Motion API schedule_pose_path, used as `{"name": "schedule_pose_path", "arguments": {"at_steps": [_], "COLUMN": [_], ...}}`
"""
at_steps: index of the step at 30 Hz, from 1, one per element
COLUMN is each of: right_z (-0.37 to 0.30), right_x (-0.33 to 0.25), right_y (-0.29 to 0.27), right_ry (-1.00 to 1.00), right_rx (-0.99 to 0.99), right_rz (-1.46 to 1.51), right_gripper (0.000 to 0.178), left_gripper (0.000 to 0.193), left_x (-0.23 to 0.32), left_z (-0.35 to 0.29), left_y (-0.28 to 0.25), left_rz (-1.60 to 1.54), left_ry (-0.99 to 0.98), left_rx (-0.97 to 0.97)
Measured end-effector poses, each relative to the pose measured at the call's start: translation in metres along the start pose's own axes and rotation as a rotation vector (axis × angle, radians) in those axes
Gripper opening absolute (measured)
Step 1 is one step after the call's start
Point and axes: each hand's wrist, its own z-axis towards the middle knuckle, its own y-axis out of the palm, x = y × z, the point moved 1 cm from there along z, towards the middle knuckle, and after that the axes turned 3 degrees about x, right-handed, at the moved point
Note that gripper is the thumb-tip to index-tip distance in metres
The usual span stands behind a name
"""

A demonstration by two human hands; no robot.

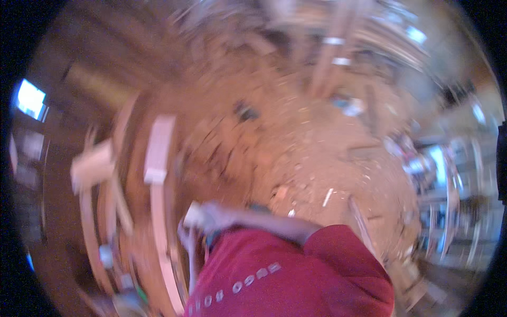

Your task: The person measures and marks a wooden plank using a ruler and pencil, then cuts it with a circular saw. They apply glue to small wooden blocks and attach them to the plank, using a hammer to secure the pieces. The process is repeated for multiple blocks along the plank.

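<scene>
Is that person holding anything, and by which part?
It cannot be told. One gloved hand reaches out from the red sleeve above pale wooden strips, but the picture is too blurred to show a grip.

Debris-strewn dirt floor (296, 132), pale planks (158, 153)

- Everything smears with motion blur; the littered dirt floor (296, 142) shows no detail.
- My hand (203, 216) is a pale blur; I cannot tell its grip, or which hand it is.
- My red shirt (285, 280) runs off the bottom edge.
- The pale boards (158, 153) have soft, doubled outlines.

Pale blurred object (194, 215) at hand (214, 216), over littered dirt ground.
</scene>
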Motion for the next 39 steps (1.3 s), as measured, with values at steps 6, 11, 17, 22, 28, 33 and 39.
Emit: {"name": "schedule_pose_path", "arguments": {"at_steps": [6,11,17,22,28,33,39], "right_z": [0.023,0.062,0.139,0.185,0.187,0.186,0.183], "right_x": [0.044,0.055,0.071,0.091,0.111,0.097,0.100], "right_y": [0.055,0.148,0.258,0.329,0.363,0.376,0.368], "right_ry": [0.318,0.390,0.450,0.382,0.312,0.386,0.368], "right_rx": [0.110,-0.094,-0.074,-0.087,-0.081,-0.164,-0.163], "right_rz": [-0.445,-0.616,-0.823,-1.074,-1.218,-1.256,-1.242], "right_gripper": [0.087,0.087,0.084,0.081,0.093,0.089,0.082], "left_gripper": [0.066,0.063,0.045,0.041,0.040,0.044,0.056], "left_x": [0.024,-0.028,-0.105,-0.135,-0.156,-0.134,-0.106], "left_z": [-0.006,-0.010,-0.037,-0.055,-0.047,-0.022,0.034], "left_y": [-0.023,-0.140,-0.320,-0.404,-0.414,-0.388,-0.359], "left_rz": [-0.057,0.029,0.275,0.255,0.076,0.206,0.415], "left_ry": [0.026,0.035,-0.012,-0.168,-0.195,-0.188,0.049], "left_rx": [-0.041,0.040,0.298,0.471,0.442,0.316,0.247]}}
